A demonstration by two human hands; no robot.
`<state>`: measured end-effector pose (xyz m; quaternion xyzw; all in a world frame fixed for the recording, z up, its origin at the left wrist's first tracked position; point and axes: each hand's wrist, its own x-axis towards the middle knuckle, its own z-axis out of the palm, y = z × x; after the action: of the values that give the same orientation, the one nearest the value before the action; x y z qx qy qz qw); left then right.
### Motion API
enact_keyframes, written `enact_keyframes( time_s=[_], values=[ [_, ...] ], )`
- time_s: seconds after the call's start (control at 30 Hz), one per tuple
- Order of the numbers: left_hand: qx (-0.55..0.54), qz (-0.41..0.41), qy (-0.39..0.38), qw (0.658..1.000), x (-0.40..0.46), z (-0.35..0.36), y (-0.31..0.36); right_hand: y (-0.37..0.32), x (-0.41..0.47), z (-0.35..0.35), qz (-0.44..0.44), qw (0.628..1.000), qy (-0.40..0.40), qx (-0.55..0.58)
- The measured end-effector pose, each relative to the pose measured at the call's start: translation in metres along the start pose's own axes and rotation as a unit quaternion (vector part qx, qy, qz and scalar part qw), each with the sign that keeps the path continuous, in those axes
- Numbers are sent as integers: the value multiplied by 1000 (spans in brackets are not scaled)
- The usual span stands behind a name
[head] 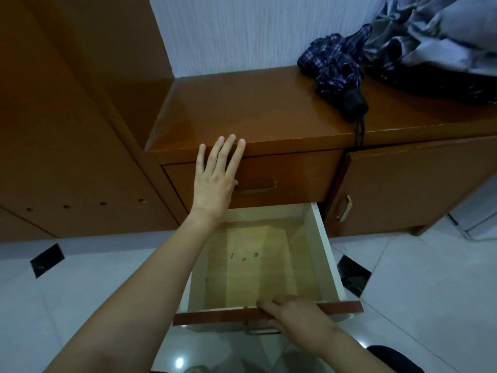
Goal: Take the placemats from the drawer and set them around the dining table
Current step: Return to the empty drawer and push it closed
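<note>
brown cabinet top [242, 109] carries a folded plaid umbrella [336, 74].

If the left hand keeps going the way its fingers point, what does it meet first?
The left hand lies flat against the closed upper drawer, fingers pointing up. They already reach the cabinet top's front edge; beyond that, probably only the bare top surface.

The left hand [215, 179] reaches forward on an outstretched arm, fingers straight and slightly spread. The right hand [293, 316] sits lower, fingers curled.
</note>
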<state>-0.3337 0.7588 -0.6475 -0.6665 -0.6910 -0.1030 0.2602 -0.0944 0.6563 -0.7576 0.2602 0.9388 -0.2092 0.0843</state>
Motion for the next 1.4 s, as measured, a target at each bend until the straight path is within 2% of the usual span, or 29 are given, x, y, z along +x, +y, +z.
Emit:
enact_keyframes(
  time_s=[0.2, 0.3, 0.53, 0.83, 1.1, 1.17, 1.27, 1.4],
  values=[
    [9, 12, 30, 999, 1, 6, -5, 8, 12, 2, 9, 996, 64, -64],
    [2, 18, 43, 999, 3, 5, -6, 11, 21, 6, 30, 990, 72, -118],
    [-53, -20, 63, 996, 6, 7, -13, 24, 51, -3, 86, 976, 145, -135],
    [-70, -27, 56, 996, 6, 10, -11, 40, 83, -35, 107, 985, 87, -105],
    [-67, -34, 54, 996, 7, 10, -10, 59, 107, -51, 132, 984, 71, -99],
    [-65, -35, 55, 996, 6, 10, -9, 56, 105, -54, 146, 976, 136, -86],
    [-60, -32, 58, 996, 6, 9, -9, 48, 100, -52, 200, 937, 272, -90],
    [-57, -33, 56, 996, 6, 9, -7, 43, 100, -46, 246, 915, 306, -93]
  ],
)
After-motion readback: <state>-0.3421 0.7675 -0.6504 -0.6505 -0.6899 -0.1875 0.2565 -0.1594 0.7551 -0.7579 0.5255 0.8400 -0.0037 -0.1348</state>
